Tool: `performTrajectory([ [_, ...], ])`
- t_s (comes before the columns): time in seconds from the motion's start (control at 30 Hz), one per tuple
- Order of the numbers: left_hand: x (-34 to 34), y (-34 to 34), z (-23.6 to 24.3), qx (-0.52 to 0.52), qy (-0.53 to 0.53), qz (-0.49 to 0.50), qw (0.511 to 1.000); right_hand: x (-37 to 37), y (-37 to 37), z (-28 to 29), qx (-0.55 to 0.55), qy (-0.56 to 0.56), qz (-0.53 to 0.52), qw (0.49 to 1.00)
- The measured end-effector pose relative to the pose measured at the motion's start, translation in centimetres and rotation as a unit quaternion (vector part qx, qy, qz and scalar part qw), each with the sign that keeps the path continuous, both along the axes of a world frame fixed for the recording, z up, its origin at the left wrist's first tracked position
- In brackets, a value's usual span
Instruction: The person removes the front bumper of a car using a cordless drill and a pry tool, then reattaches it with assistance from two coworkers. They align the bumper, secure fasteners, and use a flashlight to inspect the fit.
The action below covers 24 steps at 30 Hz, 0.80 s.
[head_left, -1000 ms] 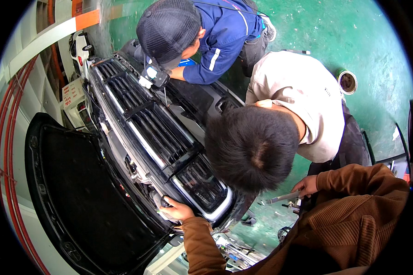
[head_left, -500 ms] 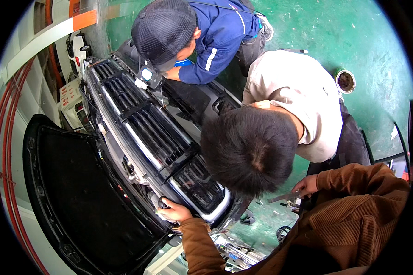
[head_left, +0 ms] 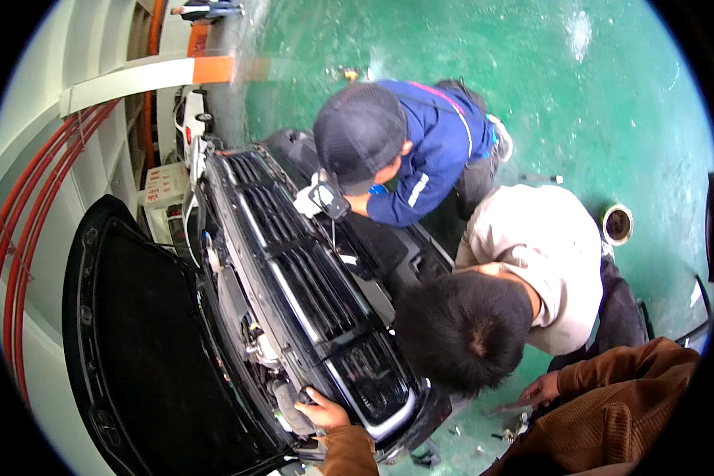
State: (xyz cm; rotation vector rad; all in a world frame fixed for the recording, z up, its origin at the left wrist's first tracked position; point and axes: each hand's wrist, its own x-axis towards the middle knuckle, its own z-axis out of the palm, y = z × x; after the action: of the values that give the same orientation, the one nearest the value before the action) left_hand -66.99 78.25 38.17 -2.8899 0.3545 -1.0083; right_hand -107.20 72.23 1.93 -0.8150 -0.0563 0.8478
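Note:
My left hand (head_left: 323,411) is closed on a small black object (head_left: 304,397) at the upper frame of the car front (head_left: 297,301), beside the chrome-edged black grille (head_left: 313,293). At the lower right, my right hand (head_left: 541,391) grips a long flat metal tool (head_left: 504,409), held low over the green floor. Just left of the car front, the raised black hood (head_left: 155,333) shows its dark underside. Exposed engine-bay parts (head_left: 262,349) lie between hood and grille.
A co-worker in blue (head_left: 420,151) bends over the grille with a black-and-white device (head_left: 325,198); another in a light top (head_left: 531,262) leans in beside me. An open can (head_left: 616,226) stands on the green floor (head_left: 579,111). Red pipes (head_left: 36,230) run along the left.
The view has shifted, so the car and co-workers sit lower in the picture and more floor shows at the top. Both my hands keep their grips.

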Motion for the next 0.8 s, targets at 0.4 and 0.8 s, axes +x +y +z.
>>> performTrajectory([
  [0.4, 0.9, 1.6, -0.1, -0.007, -0.009, -0.048, 0.999, -1.2, -2.2, -0.2, -0.042, -0.006, -0.026, 0.999],
  [0.8, 0.3, 1.9, 0.5, -0.042, 0.017, -0.1, 0.994, -3.6, -0.1, -1.4, -0.175, -0.101, 0.015, 0.979],
])
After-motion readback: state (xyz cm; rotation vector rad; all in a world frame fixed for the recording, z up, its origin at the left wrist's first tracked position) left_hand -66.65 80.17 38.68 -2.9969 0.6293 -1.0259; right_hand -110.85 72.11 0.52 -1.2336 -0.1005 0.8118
